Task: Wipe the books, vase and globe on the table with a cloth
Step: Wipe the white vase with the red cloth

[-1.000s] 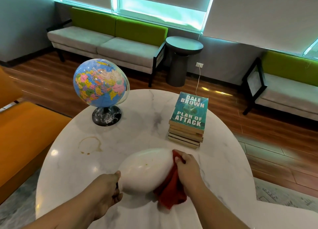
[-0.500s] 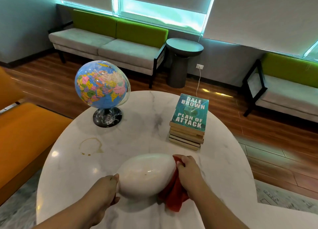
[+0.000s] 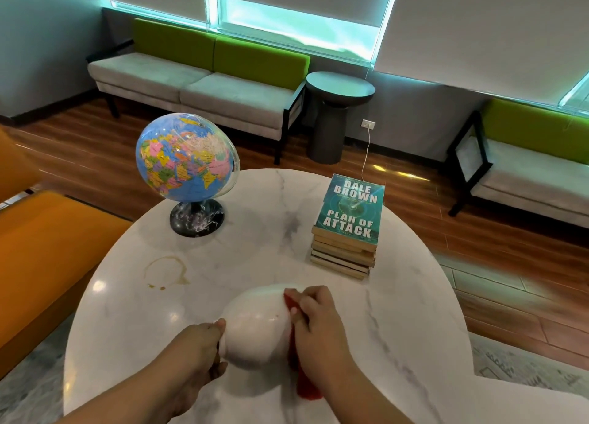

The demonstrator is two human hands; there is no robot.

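**Vase held, cloth on its side**

White vase [image 3: 255, 324] lies tilted between both hands on the marble worktop [image 3: 255, 257]. Left hand [image 3: 197, 347] grips its near end. Right hand [image 3: 318, 328] clutches the red cloth [image 3: 307, 387] against its right side. Globe [image 3: 186, 157] is well beyond the left hand, the books [image 3: 347, 229] beyond the right.

The vase [image 3: 255, 324] is held sideways at the near part of the table [image 3: 255, 257], between the left hand [image 3: 194, 350] and the right hand [image 3: 318, 328], against which the cloth [image 3: 307, 385] is pressed. The globe [image 3: 185, 159] is set far left, the stack of books [image 3: 347, 229] far right
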